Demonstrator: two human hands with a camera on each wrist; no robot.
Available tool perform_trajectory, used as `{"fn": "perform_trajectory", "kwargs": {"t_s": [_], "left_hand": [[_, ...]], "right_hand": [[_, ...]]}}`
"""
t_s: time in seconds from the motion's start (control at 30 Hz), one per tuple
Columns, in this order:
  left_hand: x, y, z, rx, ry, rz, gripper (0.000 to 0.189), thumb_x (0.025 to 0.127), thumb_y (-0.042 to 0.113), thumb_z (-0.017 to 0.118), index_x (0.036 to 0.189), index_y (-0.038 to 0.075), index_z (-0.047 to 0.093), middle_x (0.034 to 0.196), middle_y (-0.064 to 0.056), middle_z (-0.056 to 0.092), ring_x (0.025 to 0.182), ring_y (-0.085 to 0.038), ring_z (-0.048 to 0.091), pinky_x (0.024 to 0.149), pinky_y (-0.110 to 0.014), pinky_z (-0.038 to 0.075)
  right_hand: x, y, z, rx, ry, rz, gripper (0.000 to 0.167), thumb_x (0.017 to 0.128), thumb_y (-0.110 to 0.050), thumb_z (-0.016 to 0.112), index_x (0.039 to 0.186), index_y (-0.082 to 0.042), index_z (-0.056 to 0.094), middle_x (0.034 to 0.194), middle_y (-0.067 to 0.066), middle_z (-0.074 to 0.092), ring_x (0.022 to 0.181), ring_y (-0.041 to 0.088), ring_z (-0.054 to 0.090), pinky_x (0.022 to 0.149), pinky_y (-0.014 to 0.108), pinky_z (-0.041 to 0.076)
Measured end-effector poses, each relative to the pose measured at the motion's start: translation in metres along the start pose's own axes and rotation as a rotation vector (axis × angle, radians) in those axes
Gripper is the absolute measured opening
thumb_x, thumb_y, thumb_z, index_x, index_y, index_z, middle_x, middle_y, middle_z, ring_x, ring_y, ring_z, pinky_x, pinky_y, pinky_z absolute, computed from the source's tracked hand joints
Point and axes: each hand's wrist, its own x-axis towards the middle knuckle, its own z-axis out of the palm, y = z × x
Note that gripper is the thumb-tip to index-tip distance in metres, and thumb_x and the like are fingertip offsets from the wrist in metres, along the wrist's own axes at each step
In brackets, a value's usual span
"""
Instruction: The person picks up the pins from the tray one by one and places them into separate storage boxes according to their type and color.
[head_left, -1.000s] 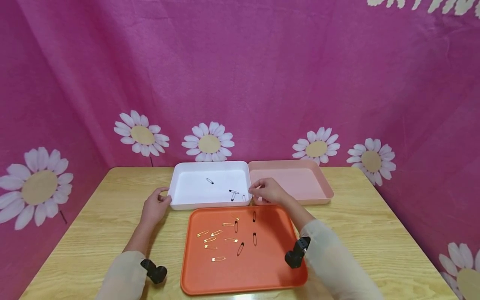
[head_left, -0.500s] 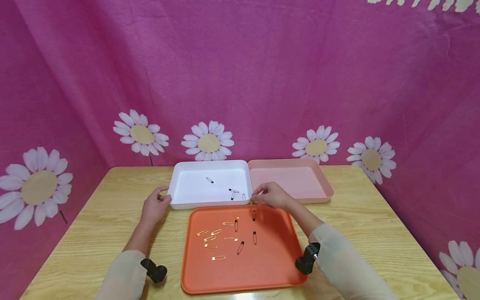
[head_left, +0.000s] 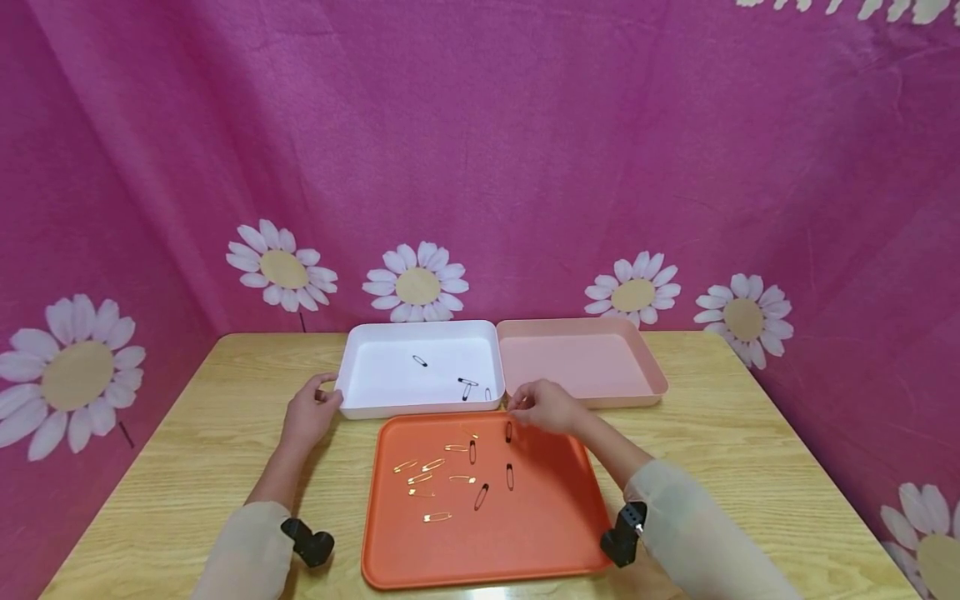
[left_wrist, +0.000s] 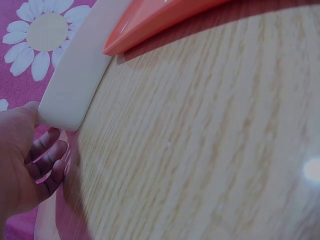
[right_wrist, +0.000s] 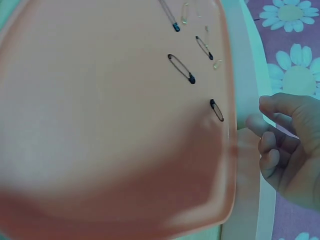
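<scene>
My left hand [head_left: 307, 412] rests against the near left corner of the white tray [head_left: 420, 411], touching its outside; in the left wrist view the other fingers [left_wrist: 47, 162] are loosely bent. Several black safety pins [head_left: 420, 361] lie inside that tray. Over the far edge of the orange tray [head_left: 540, 533] is my right hand [head_left: 551, 407], close to a black safety pin [head_left: 508, 432]. The right wrist view shows its thumb and forefinger apart, with nothing seen between them. Gold safety pins [head_left: 437, 517] and more black safety pins [head_left: 481, 497] lie scattered on the orange tray.
A pink tray [head_left: 577, 367] with no pins visible in it stands right of the white one, side by side. All the trays sit on a wooden table [head_left: 750, 467]. Behind hangs a magenta cloth [head_left: 480, 167] printed with daisies.
My right hand has moved from the white tray's right corner back toward me and slightly right, over the orange tray's far edge. The left hand and the visible pins have stayed put.
</scene>
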Motion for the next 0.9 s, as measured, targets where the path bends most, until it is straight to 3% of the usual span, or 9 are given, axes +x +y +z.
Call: {"fn": "perform_trajectory", "kwargs": {"t_s": [0.17, 0.3, 0.67, 0.9], "left_hand": [[-0.001, 0.0, 0.0, 0.002, 0.002, -0.001, 0.043, 0.091, 0.019, 0.05, 0.131, 0.006, 0.049, 0.096, -0.014, 0.055, 0.089, -0.024, 0.05, 0.07, -0.027, 0.038], [-0.001, 0.001, 0.0, 0.003, -0.002, -0.01, 0.043, 0.091, 0.02, 0.05, 0.132, 0.006, 0.048, 0.097, -0.014, 0.055, 0.089, -0.024, 0.05, 0.07, -0.027, 0.038], [-0.001, -0.001, 0.002, -0.014, -0.005, -0.037, 0.043, 0.091, 0.021, 0.051, 0.132, 0.007, 0.049, 0.096, -0.013, 0.053, 0.085, -0.022, 0.048, 0.065, -0.025, 0.039], [0.001, -0.001, 0.002, -0.004, 0.004, -0.016, 0.043, 0.091, 0.021, 0.05, 0.132, 0.007, 0.049, 0.096, -0.013, 0.054, 0.085, -0.022, 0.049, 0.067, -0.026, 0.038]], "right_hand": [[-0.001, 0.0, 0.006, -0.2, 0.002, -0.075, 0.006, 0.085, -0.012, 0.064, 0.088, -0.009, 0.068, 0.077, 0.0, 0.063, 0.07, 0.013, 0.051, 0.067, 0.026, 0.043], [-0.002, 0.002, 0.011, -0.316, -0.004, -0.105, 0.006, 0.085, -0.012, 0.064, 0.087, -0.013, 0.069, 0.071, -0.005, 0.059, 0.068, 0.012, 0.049, 0.064, 0.026, 0.039], [0.001, 0.01, 0.022, -0.429, -0.034, -0.061, 0.017, 0.085, -0.018, 0.066, 0.101, -0.018, 0.071, 0.073, -0.005, 0.057, 0.075, 0.015, 0.051, 0.069, 0.031, 0.041], [0.002, 0.013, 0.022, -0.44, -0.034, -0.042, 0.011, 0.085, -0.022, 0.067, 0.094, -0.018, 0.071, 0.076, -0.007, 0.06, 0.075, 0.013, 0.052, 0.074, 0.033, 0.044]]}}
